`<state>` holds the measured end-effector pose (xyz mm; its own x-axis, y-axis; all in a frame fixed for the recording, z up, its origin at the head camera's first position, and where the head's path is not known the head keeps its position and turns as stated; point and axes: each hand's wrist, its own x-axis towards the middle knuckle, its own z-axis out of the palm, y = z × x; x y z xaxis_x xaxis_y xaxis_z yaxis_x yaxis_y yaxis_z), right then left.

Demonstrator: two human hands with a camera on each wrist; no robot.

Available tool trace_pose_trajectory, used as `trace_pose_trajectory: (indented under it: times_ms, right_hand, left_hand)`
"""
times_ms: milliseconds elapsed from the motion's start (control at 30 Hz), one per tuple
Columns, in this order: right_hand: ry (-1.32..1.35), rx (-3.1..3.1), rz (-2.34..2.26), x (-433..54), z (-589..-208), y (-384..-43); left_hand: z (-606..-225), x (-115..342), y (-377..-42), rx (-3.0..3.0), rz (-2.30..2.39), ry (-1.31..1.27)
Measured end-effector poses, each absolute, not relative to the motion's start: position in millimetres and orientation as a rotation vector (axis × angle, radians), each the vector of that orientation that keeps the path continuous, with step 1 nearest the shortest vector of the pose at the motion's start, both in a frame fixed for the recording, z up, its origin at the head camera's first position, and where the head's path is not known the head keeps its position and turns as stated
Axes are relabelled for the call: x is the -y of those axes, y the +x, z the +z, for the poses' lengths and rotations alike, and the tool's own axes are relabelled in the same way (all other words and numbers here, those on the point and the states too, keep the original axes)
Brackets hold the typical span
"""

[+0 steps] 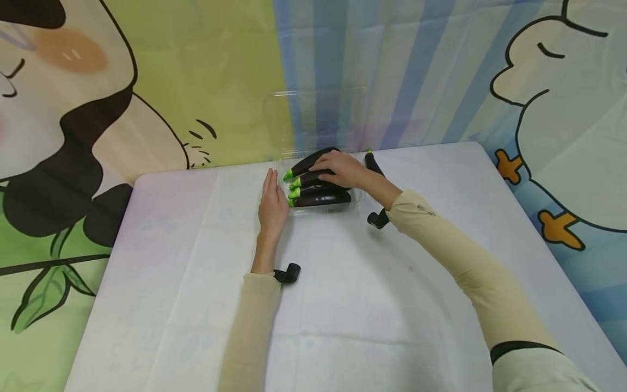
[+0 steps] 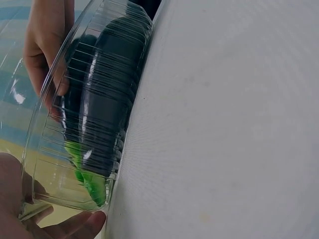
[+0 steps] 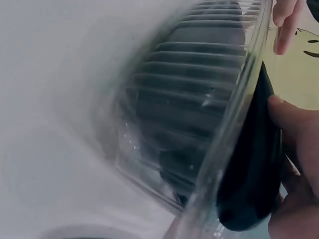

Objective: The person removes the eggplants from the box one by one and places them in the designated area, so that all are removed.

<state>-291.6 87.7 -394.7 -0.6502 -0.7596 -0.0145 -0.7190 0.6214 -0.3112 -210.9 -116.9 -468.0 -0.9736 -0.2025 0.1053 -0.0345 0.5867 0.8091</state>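
A clear plastic clamshell box (image 1: pixel 320 211) with its lid (image 1: pixel 318 120) raised stands at the far side of the table, holding several dark eggplants (image 1: pixel 320 200) with green stem ends pointing left. My right hand (image 1: pixel 343 169) reaches in from the right. It grips an eggplant (image 3: pixel 251 164) between thumb and fingers, above the box's rim in the right wrist view. Along the box's left end rests my left hand (image 1: pixel 272 209), fingers fairly straight; its fingertips (image 2: pixel 92 224) lie by the box's end wall in the left wrist view.
Another eggplant (image 1: pixel 373 162) lies on the table right of the box, partly hidden behind the right forearm. A white cloth covers the table (image 1: pixel 343 326). Behind it hangs a printed cartoon backdrop (image 1: pixel 206 71). Each wrist carries a small black camera mount (image 1: pixel 288 273).
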Motion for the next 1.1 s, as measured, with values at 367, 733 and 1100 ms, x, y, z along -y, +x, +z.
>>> trace_pose_trajectory:
  times_ms: [367,733,1100]
  right_hand:
    - [-1.167,-2.86,-0.256,-87,-405,-290]
    - [-1.326,-2.916,-0.31,-94,-418,-286]
    - [-1.546,-2.898,-0.28,-98,-415,-286]
  left_hand:
    - [-464,113,-215,2.628,-1.332,0.204]
    - [-466,111,-209,2.634,-1.313,0.2]
    - [-465,115,-210,2.638,-1.313,0.195]
